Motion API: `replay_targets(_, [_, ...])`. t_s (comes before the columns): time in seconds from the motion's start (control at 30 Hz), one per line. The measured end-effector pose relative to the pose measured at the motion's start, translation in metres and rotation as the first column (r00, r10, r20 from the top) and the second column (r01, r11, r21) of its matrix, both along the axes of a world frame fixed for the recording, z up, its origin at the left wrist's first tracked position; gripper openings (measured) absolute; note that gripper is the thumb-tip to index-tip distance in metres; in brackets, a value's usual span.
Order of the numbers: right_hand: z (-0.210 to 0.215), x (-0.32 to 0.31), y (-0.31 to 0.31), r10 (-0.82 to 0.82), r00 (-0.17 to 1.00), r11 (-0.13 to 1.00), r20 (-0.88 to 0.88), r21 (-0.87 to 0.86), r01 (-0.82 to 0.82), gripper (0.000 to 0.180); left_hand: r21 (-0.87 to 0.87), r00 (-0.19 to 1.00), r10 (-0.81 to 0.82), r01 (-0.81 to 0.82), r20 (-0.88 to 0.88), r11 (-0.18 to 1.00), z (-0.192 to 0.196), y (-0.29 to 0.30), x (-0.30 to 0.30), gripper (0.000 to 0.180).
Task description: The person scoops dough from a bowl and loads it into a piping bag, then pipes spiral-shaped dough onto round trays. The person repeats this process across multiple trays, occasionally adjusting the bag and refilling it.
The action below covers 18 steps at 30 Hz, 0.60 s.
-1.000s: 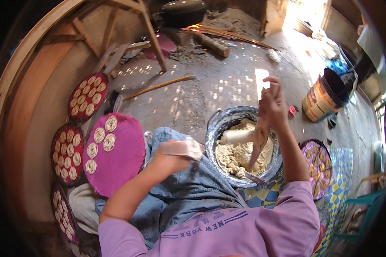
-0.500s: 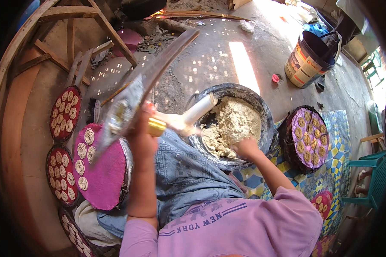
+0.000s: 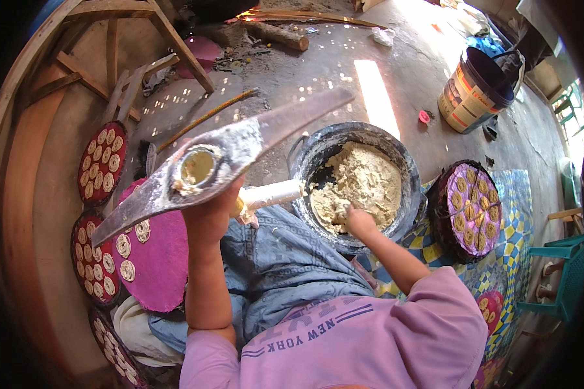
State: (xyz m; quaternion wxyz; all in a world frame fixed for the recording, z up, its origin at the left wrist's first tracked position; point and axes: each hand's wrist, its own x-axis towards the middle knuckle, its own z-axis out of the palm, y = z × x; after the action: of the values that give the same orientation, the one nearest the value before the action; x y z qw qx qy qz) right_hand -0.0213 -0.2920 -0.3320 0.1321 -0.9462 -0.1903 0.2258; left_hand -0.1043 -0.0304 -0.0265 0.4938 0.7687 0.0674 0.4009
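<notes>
A person sits on the floor, seen from above, working over a dark round basin (image 3: 405, 194) of pale, crumbly dough (image 3: 357, 185).

The left hand (image 3: 211, 211) is raised at chest height, fingers curled tight around the underside of a long flat wooden press (image 3: 217, 162) dusted white with flour. The press has a round cup set in its middle, partly filled with pale dough. Its long axis runs on a slant, from low and to the left of the gripping fingers up and away to their right, so that its far end reaches over toward the basin's rim. A pale cylindrical plunger (image 3: 269, 193) pokes out just to the right of these fingers, pointing at the basin.

The right hand (image 3: 360, 220) is down inside the basin, its fingertips sunk in the near edge of the dough; I cannot tell whether they are spread or pinching a lump. This hand is the nearer one to the dough; the press cup lies up and to the left of it, across the person's lap.

Below and left of the left hand sits a pink round tray (image 3: 159, 266) with a few coiled dough pieces, and beyond it darker trays (image 3: 100, 162) filled with rows of them. Right of the basin is another filled tray (image 3: 467, 211), with a bucket (image 3: 474, 91) further off.
</notes>
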Motion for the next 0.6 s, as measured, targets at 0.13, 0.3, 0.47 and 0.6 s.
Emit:
replay_targets(0.13, [-0.034, -0.008, 0.025, 0.04, 0.987, 0.989, -0.156, 0.145, -0.017, 0.024, 0.37, 0.995, 0.033, 0.006, -0.098, 0.929, 0.012, 0.009, 0.016, 0.046])
replay_targets(0.3, [0.01, -0.002, -0.017, 0.185, 0.96, 0.946, -0.211, 0.303, -0.116, 0.027, 0.703, 0.979, -0.202, 0.162, -0.027, 0.692, 0.003, 0.023, 0.07, 0.039])
replay_targets(0.47, [0.14, 0.022, -0.098, 0.218, 0.696, 0.911, -0.684, 0.398, 0.105, 0.035, 0.906, 0.971, -0.19, 0.209, -0.147, 0.367, -0.038, 0.023, 0.099, 0.018])
replay_targets(0.6, [0.203, 0.033, -0.12, 0.394, 0.493, 0.751, -0.776, 0.581, 0.314, 0.03, 0.884, 0.95, -0.241, 0.281, -0.2, 0.373, -0.068, 0.014, 0.103, 0.013])
